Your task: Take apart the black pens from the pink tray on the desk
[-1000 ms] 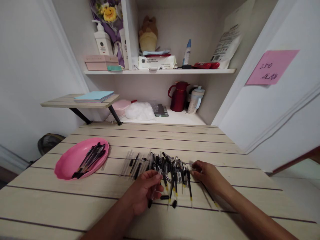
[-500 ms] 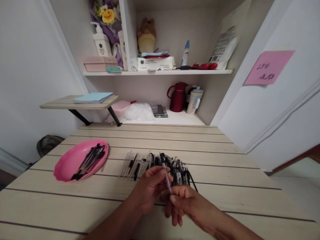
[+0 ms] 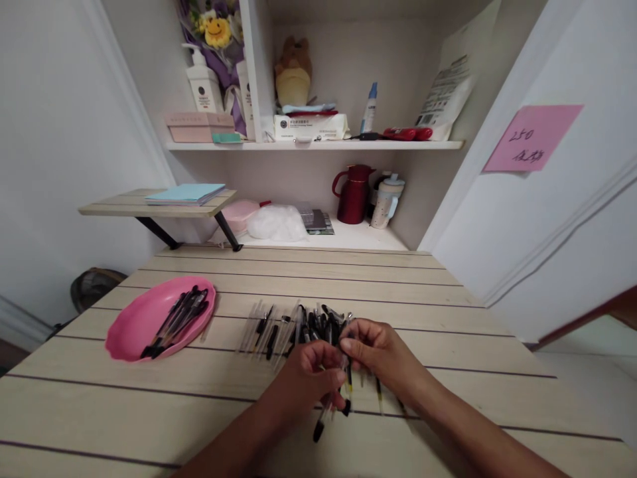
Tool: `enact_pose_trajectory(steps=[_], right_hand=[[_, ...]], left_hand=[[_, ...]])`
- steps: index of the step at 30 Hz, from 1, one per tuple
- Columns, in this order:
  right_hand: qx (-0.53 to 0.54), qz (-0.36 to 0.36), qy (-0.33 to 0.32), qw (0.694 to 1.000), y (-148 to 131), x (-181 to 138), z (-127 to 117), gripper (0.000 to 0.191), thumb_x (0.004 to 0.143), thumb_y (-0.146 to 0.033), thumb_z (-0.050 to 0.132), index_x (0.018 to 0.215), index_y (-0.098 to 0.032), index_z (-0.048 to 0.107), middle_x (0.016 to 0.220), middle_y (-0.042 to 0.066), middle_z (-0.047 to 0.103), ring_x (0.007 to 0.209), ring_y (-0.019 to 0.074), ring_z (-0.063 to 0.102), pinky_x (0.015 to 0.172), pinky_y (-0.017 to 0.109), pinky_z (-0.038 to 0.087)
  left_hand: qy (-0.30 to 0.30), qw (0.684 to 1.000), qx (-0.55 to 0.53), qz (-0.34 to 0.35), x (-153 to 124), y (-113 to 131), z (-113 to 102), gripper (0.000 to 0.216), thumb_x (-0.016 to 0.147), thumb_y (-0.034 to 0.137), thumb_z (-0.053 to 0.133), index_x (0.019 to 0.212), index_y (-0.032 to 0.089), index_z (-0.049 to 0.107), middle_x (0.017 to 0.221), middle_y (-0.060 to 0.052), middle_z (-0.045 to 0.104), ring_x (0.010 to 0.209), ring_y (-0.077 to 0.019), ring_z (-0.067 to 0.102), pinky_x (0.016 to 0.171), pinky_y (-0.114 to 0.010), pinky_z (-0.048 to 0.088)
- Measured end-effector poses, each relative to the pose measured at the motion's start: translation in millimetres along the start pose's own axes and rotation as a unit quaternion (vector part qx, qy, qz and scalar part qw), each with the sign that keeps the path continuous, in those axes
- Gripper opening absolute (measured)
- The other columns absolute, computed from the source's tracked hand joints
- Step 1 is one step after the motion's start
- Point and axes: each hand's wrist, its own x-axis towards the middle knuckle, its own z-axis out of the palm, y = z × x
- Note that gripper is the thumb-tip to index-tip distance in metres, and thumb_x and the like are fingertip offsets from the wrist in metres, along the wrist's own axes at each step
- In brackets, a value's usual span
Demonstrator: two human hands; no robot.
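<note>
My left hand (image 3: 311, 378) is closed around a clear pen barrel (image 3: 323, 418) whose black tip points down toward me. My right hand (image 3: 381, 355) pinches the upper end of that same pen, fingers together, right above the left hand. Both hands hover over a heap of loose pen parts (image 3: 318, 328) on the wooden table (image 3: 149, 411): black caps, clear barrels and yellow-tipped refills. A row of clear barrels (image 3: 266, 325) lies at the heap's left side. A pink oval tray (image 3: 134, 325) at the left holds several finished black pens (image 3: 176, 318).
Behind the table, a low shelf carries a red jug (image 3: 354, 192), a white cup (image 3: 388, 199), a plastic bag (image 3: 277, 222) and a pink box. A small side shelf (image 3: 149, 206) with a blue notebook juts out at left. A pink note (image 3: 531, 138) sticks on the door at right.
My right hand left the table at the heap's right side, came to the left hand and now pinches the pen's top. The pen went from pointing up to pointing down toward me.
</note>
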Motion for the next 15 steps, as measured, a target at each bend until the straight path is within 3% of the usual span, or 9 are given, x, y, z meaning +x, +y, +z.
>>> enact_pose_trajectory(steps=[3,5,7,10,12,15], right_hand=[[0.039,0.005,0.038,0.999,-5,10,-8,0.029,0.064,-0.043,0.062,0.068,-0.015,0.055,0.053,-0.003,0.05,0.045,0.0072,0.043,0.044,0.019,0.034],[0.053,-0.018,0.123,0.991,-5,18,-21,0.027,0.064,-0.042,0.062,0.068,-0.015,0.055,0.053,-0.003,0.049,0.045,0.007,0.043,0.043,0.02,0.034],[0.048,-0.05,0.193,0.979,-1,25,-38,0.026,0.063,-0.039,0.063,0.069,-0.016,0.054,0.056,-0.002,0.05,0.047,0.0072,0.044,0.044,0.02,0.035],[-0.048,-0.009,0.124,0.991,13,27,-50,0.024,0.063,-0.036,0.063,0.072,-0.016,0.055,0.053,-0.004,0.048,0.044,0.0077,0.044,0.042,0.02,0.033],[-0.1,0.011,0.056,0.993,25,23,-45,0.021,0.065,-0.036,0.06,0.072,-0.017,0.054,0.053,-0.005,0.046,0.043,0.0078,0.044,0.042,0.021,0.033],[-0.202,-0.008,0.019,0.979,35,16,-27,0.016,0.07,-0.032,0.054,0.073,-0.018,0.056,0.056,-0.003,0.05,0.048,0.0094,0.045,0.047,0.021,0.035]], left_hand=[[-0.032,0.998,0.042,-0.023,-4,4,-7,0.021,0.059,0.023,0.065,0.073,0.015,0.053,0.058,0.005,0.052,0.04,-0.0086,0.055,0.038,-0.017,0.033],[-0.046,0.995,0.074,-0.05,-7,9,-16,0.019,0.058,0.02,0.064,0.072,0.014,0.053,0.056,0.004,0.052,0.041,-0.0095,0.055,0.038,-0.017,0.033],[-0.023,0.994,0.087,-0.06,-9,13,-27,0.018,0.058,0.019,0.063,0.071,0.014,0.053,0.054,0.004,0.052,0.043,-0.0101,0.056,0.039,-0.017,0.033],[0.056,0.995,0.077,-0.03,-7,18,-43,0.018,0.059,0.021,0.063,0.072,0.013,0.053,0.052,0.004,0.053,0.042,-0.0074,0.051,0.04,-0.016,0.032],[0.095,0.992,0.08,-0.013,-4,20,-50,0.02,0.059,0.023,0.063,0.074,0.013,0.055,0.053,0.003,0.055,0.042,-0.0058,0.047,0.04,-0.016,0.03],[0.115,0.99,0.079,-0.006,1,20,-53,0.023,0.058,0.024,0.064,0.076,0.013,0.055,0.056,0.002,0.057,0.041,-0.0054,0.045,0.04,-0.016,0.03]])
